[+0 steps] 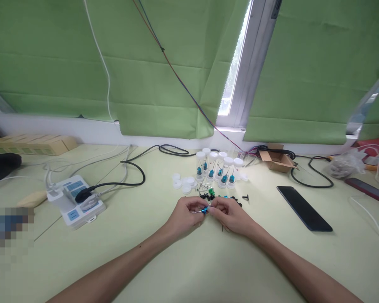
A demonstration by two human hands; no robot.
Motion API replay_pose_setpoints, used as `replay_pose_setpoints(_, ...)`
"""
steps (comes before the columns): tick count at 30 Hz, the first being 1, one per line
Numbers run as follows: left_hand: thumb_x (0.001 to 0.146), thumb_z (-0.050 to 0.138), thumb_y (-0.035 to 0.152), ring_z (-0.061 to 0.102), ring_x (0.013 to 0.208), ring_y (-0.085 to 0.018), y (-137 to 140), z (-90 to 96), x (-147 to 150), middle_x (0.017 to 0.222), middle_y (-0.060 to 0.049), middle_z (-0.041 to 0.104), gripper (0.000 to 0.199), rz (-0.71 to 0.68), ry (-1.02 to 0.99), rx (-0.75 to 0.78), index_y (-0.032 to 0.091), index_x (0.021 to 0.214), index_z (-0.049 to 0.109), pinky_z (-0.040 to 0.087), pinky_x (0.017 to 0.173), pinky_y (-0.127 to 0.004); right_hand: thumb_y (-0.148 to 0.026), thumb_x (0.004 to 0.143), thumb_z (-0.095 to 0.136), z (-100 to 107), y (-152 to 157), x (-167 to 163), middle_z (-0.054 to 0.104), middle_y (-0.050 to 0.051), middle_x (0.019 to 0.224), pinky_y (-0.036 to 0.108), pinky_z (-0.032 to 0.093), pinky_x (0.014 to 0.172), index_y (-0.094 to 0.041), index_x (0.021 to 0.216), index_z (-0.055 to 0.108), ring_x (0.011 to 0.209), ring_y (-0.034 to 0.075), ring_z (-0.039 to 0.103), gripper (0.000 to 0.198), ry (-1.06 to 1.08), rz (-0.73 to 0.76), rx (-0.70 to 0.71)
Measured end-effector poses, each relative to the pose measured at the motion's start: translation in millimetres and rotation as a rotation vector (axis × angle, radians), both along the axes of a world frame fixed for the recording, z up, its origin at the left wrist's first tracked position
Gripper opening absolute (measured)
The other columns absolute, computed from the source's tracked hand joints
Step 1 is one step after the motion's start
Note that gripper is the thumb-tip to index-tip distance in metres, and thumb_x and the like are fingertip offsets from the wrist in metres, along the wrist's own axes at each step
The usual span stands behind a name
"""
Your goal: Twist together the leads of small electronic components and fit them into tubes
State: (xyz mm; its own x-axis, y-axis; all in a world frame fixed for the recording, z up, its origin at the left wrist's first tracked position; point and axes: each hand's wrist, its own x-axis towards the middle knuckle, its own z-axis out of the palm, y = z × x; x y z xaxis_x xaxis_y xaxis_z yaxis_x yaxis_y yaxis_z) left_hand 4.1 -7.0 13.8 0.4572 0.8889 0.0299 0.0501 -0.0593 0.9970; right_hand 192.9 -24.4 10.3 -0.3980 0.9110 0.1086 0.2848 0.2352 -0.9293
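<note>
Small bright-blue piece with a thin silver shaft (204,209) sits low between two bare hands, just above a pale yellow-green tabletop (186,269). The left hand (183,215) grasps it between thumb and fingers, its shaft pointing left, while the right hand (230,213) pinches its opposite end. A thin dark rod (222,228) juts below the right hand; whether that hand grips it cannot be told. Just beyond the fingers lie small black parts (204,196), a green piece (211,191) and white plastic discs (187,185). Behind them, clear white-capped plastic tubes (211,165) stand upright, blue pieces (211,173) inside. A black smartphone (304,208) rests at right, near an open brown cardboard box (276,163).
</note>
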Motion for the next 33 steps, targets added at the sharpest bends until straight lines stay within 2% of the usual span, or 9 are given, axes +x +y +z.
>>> replay_pose_setpoints(5, 0.061, 0.055, 0.009, 0.048, 0.047, -0.009, 0.0, 0.4, 0.2, 0.057, 0.003, 0.055, 0.024, 0.008, 0.003, 0.009, 0.013, 0.081, 0.067, 0.035, 0.044, -0.021, -0.049, 0.092, 0.05, 2.3, 0.3, -1.3, 0.041, -0.006, 0.051, 0.022, 0.026, 0.042, -0.018, 0.068, 0.051, 0.044, 0.008, 0.037, 0.039, -0.027, -0.016, 0.003)
replay_pose_setpoints(10, 0.064, 0.058, 0.011, 0.047, 0.045, -0.009, 0.3, -0.1, 0.1, 0.054, 0.004, 0.052, 0.021, 0.007, -0.026, -0.002, 0.013, 0.083, 0.067, 0.036, 0.045, -0.022, -0.05, 0.089, 0.055, 1.5, -0.8, -0.4, 0.042, -0.01, 0.048, 0.021, 0.029, 0.038, -0.02, 0.09, 0.053, 0.037, 0.008, 0.038, 0.03, -0.001, -0.026, -0.055)
replay_pose_setpoints(13, 0.065, 0.057, 0.01, 0.046, 0.046, -0.009, 0.4, -1.6, -0.2, 0.053, 0.004, 0.052, 0.021, 0.001, -0.024, 0.003, 0.013, 0.083, 0.067, 0.035, 0.045, -0.022, -0.046, 0.088, 0.059, 0.7, -1.4, 0.5, 0.04, -0.011, 0.049, 0.019, 0.031, 0.039, -0.021, 0.095, 0.051, 0.038, 0.008, 0.037, 0.028, 0.02, -0.014, -0.044)
replay_pose_setpoints(19, 0.064, 0.057, 0.011, 0.045, 0.046, -0.009, -0.6, -1.2, 0.0, 0.053, 0.004, 0.052, 0.02, -0.007, -0.022, -0.005, 0.013, 0.082, 0.066, 0.034, 0.045, -0.023, -0.046, 0.09, 0.055, 0.2, -1.0, 0.5, 0.039, -0.011, 0.048, 0.02, 0.027, 0.039, -0.021, 0.088, 0.05, 0.038, 0.008, 0.037, 0.025, 0.008, -0.004, -0.027)
replay_pose_setpoints(23, 0.062, 0.056, 0.01, 0.048, 0.048, -0.01, -0.5, 1.2, 0.6, 0.058, 0.003, 0.056, 0.023, 0.007, 0.0, 0.008, 0.014, 0.081, 0.068, 0.036, 0.046, -0.022, -0.049, 0.091, 0.052, 0.3, -0.4, -0.2, 0.04, -0.009, 0.049, 0.021, 0.026, 0.04, -0.02, 0.079, 0.051, 0.039, 0.008, 0.036, 0.032, -0.005, -0.008, -0.001)
replay_pose_setpoints(33, 0.061, 0.056, 0.011, 0.049, 0.046, -0.01, 0.0, -1.1, 0.7, 0.055, 0.004, 0.055, 0.022, 0.012, -0.013, 0.003, 0.013, 0.081, 0.066, 0.036, 0.044, -0.022, -0.052, 0.09, 0.051, -0.1, 1.0, -0.1, 0.04, -0.005, 0.056, 0.022, 0.024, 0.044, -0.018, 0.068, 0.051, 0.048, 0.009, 0.034, 0.04, -0.045, -0.024, 0.026)
